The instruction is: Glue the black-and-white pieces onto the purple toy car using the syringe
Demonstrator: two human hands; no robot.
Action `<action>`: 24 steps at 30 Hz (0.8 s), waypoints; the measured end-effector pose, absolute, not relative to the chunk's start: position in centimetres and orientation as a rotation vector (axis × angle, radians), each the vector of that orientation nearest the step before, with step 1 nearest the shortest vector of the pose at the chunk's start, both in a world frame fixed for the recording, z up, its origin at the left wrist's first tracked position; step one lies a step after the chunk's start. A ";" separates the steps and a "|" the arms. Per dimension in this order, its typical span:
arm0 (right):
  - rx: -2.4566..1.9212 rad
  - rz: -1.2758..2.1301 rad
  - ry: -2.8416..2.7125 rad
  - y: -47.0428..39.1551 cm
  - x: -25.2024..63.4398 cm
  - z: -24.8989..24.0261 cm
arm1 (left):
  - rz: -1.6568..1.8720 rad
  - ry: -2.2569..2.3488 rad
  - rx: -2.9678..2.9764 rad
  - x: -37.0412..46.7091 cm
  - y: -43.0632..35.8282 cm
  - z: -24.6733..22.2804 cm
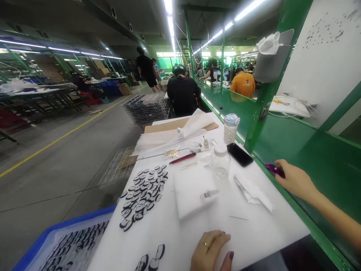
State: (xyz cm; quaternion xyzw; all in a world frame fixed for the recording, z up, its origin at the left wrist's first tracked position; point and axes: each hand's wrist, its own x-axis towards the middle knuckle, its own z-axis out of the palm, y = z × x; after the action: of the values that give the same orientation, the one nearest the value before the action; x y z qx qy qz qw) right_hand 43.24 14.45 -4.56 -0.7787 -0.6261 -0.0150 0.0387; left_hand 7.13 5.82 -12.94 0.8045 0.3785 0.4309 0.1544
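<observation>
My right hand (295, 178) is closed on a small shiny purple object (275, 170) over the edge of the green bench at the right; its exact kind is hard to make out. My left hand (210, 250) rests on the white tabletop (265, 229) near the front edge, thumb apart from the curled fingers, with nothing seen in it. Beyond it lie a thin stick (238, 218) and a white foam block (191, 203) with a small clear piece (209, 194) on top. Several black-edged curved pieces (153, 263) lie to its left.
Many black-edged pieces (143, 192) are spread at the table's left. Behind the block stand a clear jar (220, 165) and a dotted cup (231, 130), near a phone (240, 154) and a red cutter knife (182, 158). A blue crate (50, 233) sits lower left. A co-worker (182, 92) sits ahead.
</observation>
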 end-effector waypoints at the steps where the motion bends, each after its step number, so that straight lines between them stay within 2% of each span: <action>1: -2.250 0.008 -2.016 13.6 40.8 -3.9 | 1.206 1.144 2.336 7.0 5.7 -12.9; 4: -1.371 0.385 -2.448 11.1 32.5 -3.0 | 1.099 1.442 2.334 6.5 5.2 -12.7; 7: -0.919 0.615 -2.659 9.6 26.3 -4.1 | 1.078 1.446 2.383 6.2 4.6 -12.9; 9: -0.950 0.676 -2.514 9.8 24.7 -4.9 | 1.151 1.402 2.418 6.1 4.0 -13.5; 12: -1.267 0.579 -2.001 11.5 24.2 -5.2 | 1.287 1.490 2.349 6.1 2.9 -14.2; 14: -1.317 0.544 -1.846 12.8 23.8 -4.6 | 1.238 1.469 2.317 6.0 2.5 -13.6; 20: -1.116 1.105 -2.051 14.9 21.8 -1.7 | 0.747 1.196 2.225 5.1 5.0 -8.6; 24: -0.857 1.314 -1.870 14.8 23.2 -1.9 | 0.714 1.075 2.128 5.2 6.5 -7.9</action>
State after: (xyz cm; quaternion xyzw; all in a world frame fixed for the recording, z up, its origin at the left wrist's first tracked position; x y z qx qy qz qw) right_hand 23.18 14.79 -1.88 -0.3298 -0.7196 0.5058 0.3430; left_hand 5.23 6.49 -7.85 0.8098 0.4092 0.2719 0.3207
